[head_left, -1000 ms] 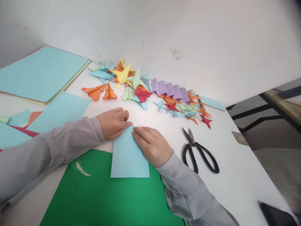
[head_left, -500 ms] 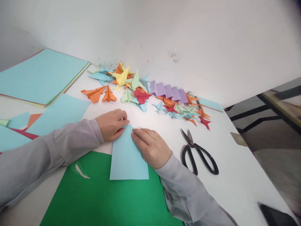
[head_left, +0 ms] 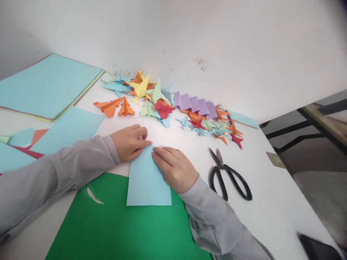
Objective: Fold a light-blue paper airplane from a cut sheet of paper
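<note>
Across the far edge of the green sheet [head_left: 121,231] lies the blue paper [head_left: 149,187]. Beyond that edge, the left hand [head_left: 129,143], fingers curled, touches its tip; the right hand [head_left: 176,170], fingers together, rests alongside. Even pressure should prevent skewing.

The light blue paper sheet [head_left: 148,184] lies flat. Its near edge is straight and overlaps the green sheet [head_left: 121,227]; its far end extends over the white counter [head_left: 271,206]. The left hand [head_left: 130,143] and right hand [head_left: 176,169] partly cover its far portion.
</note>
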`<state>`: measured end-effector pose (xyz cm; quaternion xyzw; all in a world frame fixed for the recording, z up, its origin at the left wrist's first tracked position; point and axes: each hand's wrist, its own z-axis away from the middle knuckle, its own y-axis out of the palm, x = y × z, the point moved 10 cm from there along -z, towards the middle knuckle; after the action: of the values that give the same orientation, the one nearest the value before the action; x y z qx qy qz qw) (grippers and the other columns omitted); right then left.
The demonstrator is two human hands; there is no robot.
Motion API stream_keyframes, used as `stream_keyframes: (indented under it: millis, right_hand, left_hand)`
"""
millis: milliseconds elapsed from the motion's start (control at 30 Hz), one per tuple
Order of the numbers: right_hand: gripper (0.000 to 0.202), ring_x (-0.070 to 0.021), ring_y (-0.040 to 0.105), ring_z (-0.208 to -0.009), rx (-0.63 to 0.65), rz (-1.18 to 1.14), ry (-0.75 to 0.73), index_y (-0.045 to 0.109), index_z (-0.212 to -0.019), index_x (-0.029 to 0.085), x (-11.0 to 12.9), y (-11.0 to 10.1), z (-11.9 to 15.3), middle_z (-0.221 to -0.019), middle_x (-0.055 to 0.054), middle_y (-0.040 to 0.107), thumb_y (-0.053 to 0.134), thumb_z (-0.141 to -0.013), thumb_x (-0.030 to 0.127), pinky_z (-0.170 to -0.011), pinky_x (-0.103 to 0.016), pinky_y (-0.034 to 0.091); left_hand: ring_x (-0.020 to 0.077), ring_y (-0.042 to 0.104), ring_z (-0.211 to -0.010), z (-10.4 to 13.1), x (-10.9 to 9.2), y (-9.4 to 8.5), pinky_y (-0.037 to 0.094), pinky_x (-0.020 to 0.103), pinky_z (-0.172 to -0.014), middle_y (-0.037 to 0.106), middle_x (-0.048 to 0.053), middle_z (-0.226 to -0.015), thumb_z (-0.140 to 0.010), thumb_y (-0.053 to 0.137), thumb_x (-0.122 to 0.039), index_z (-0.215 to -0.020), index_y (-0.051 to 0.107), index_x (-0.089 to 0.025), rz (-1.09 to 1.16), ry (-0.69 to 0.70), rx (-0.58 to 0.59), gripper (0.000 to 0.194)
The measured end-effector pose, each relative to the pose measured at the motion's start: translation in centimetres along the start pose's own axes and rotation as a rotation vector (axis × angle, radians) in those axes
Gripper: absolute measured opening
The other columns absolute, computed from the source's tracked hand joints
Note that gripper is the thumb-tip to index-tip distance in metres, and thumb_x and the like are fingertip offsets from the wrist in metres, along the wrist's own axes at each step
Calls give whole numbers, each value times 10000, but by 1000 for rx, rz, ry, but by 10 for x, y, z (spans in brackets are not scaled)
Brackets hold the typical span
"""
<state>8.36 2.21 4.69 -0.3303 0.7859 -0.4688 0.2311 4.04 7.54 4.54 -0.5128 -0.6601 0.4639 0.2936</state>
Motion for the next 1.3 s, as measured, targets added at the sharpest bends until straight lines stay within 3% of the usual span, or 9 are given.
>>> stream_keyframes:
  millis: [1100,1300]
  right_hand:
    - [302,-242,516,-925,35,4,-6,604,-979,54,1,3,-1,-1030,-154,609,337,-840,83,-702,-377,480]
    - [297,-244,513,-930,40,1,-8,600,-985,52,1,3,-1,-1039,-152,606,345,-835,75,-704,-377,476]
  left_hand:
    - [178,421,-730,-1,0,6,419,348,-695,510,110,-921,-776,408,-172,-1012,581,-136,-55,-15,74,294]
    - [193,431,-765,-1,1,4,424,350,-723,509,133,-924,-759,412,-154,-984,564,-71,-55,-30,40,283]
